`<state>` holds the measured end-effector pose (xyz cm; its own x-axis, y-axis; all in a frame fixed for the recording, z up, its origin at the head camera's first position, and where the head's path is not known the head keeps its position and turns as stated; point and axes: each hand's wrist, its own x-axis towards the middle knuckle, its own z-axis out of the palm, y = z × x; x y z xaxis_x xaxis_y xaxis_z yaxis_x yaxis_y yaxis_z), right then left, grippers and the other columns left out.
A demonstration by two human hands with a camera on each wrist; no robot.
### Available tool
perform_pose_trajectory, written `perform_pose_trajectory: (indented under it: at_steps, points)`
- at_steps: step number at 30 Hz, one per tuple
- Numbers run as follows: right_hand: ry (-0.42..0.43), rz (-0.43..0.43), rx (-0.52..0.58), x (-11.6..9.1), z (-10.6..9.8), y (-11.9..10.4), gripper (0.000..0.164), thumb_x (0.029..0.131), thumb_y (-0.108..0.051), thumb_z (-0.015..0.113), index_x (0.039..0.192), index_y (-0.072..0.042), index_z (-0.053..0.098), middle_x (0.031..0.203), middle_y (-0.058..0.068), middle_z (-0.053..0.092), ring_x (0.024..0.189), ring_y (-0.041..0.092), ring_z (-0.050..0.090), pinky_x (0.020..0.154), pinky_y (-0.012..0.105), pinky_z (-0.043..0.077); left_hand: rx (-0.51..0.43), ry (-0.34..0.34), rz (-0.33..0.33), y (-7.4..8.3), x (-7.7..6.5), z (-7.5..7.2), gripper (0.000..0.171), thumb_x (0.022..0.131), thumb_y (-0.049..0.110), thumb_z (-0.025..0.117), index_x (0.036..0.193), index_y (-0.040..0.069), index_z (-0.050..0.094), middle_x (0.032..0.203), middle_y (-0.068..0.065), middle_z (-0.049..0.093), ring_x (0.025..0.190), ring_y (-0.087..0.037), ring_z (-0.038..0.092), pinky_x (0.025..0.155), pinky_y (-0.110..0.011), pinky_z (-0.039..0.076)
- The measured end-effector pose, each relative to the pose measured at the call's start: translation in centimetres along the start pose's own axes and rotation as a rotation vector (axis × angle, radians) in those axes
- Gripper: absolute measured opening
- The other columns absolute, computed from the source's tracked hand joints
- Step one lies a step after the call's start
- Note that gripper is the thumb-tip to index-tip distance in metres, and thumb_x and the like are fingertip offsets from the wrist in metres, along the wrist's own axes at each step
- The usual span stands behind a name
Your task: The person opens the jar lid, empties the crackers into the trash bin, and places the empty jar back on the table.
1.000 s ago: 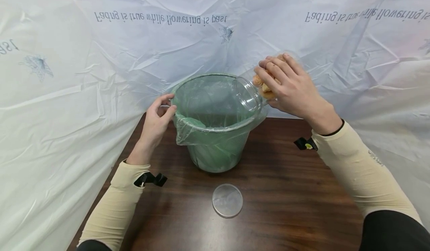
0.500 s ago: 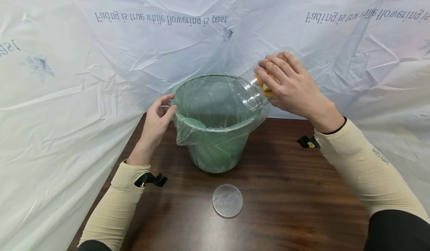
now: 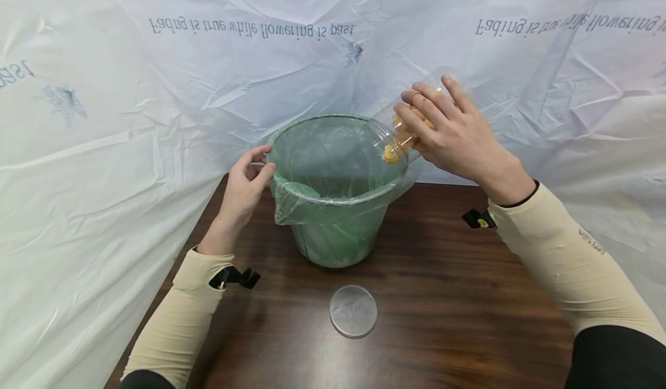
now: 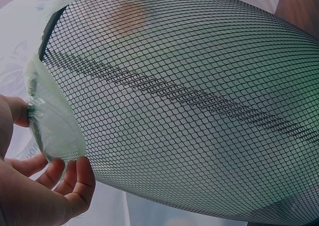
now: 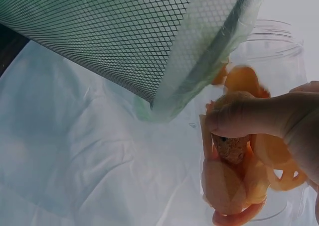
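A mesh wastebasket (image 3: 338,233), lined with a thin green plastic bag (image 3: 291,204) folded over its rim, stands upright. At its left rim my left hand (image 3: 244,184) pinches the bag and rim between thumb and fingers; the left wrist view shows the fingers (image 4: 84,178) at the bag's edge. My right hand (image 3: 450,132) grips a clear jar (image 5: 269,44), tilted with its open mouth over the basket's right rim. Orange and tan snack-like pieces (image 5: 227,183) lie inside the jar, and some (image 3: 390,152) are at its mouth. The palm hides part of the jar.
On the dark wooden table (image 3: 442,296), a round clear lid (image 3: 353,311) lies in front of the wastebasket. White printed plastic sheeting (image 3: 250,71) hangs behind and at both sides, close to the basket's back.
The jar's base has risen a little in my right hand, tipping it more steeply. Orange pieces have slid down to the mouth. My left hand has stayed at the rim.
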<state>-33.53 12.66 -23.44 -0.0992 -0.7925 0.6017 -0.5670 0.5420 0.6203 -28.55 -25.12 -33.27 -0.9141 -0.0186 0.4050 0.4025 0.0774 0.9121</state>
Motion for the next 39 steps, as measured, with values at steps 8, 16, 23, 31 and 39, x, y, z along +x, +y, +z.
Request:
perform_pose_trajectory:
  at_steps: [8,16,23,31,39]
  points:
    - [0.0,0.013,0.0,0.11,-0.09,0.24,0.077,0.069,-0.007,0.077,0.14,-0.006,0.048,0.135,0.016,0.055,0.132,0.033,0.046,0.115,0.054,0.028,-0.006,0.0,-0.004,-0.21,0.18,0.0,0.043,0.096,0.01,0.057,0.136,-0.003,0.05,0.104,-0.002,0.044,0.082,-0.01,0.054,0.064,-0.022,0.048]
    - [-0.003,0.011,0.029,0.22,-0.16,0.4,0.071,0.073,-0.012,0.072,0.14,-0.004,0.047,0.136,0.018,0.054,0.131,0.036,0.046,0.112,0.057,0.031,-0.02,-0.01,-0.011,-0.18,0.08,0.01,0.043,0.096,0.009,0.056,0.136,-0.004,0.049,0.104,-0.001,0.043,0.08,-0.009,0.053,0.063,-0.022,0.053]
    - [-0.006,0.001,0.034,0.29,-0.12,0.38,0.065,0.078,-0.015,0.067,0.139,-0.003,0.048,0.136,0.019,0.054,0.13,0.037,0.047,0.111,0.059,0.031,-0.026,-0.005,-0.016,-0.18,0.15,0.01,0.044,0.096,0.009,0.056,0.137,-0.004,0.048,0.104,-0.001,0.042,0.081,-0.01,0.053,0.064,-0.025,0.053]
    - [0.002,0.002,0.041,0.62,-0.17,0.29,0.058,0.081,-0.013,0.06,0.138,-0.003,0.049,0.136,0.018,0.054,0.13,0.036,0.047,0.111,0.059,0.031,-0.034,-0.003,-0.017,-0.16,0.15,0.03,0.044,0.096,0.008,0.056,0.137,-0.005,0.048,0.103,-0.001,0.042,0.081,-0.01,0.052,0.063,-0.023,0.053]
    - [-0.029,-0.013,0.038,0.78,-0.33,0.23,0.066,0.077,-0.011,0.068,0.139,-0.003,0.047,0.138,0.018,0.052,0.132,0.037,0.046,0.111,0.059,0.03,-0.028,-0.003,-0.013,-0.13,0.14,0.04,0.043,0.095,0.008,0.056,0.136,-0.004,0.048,0.103,-0.001,0.043,0.081,-0.01,0.053,0.064,-0.028,0.053]
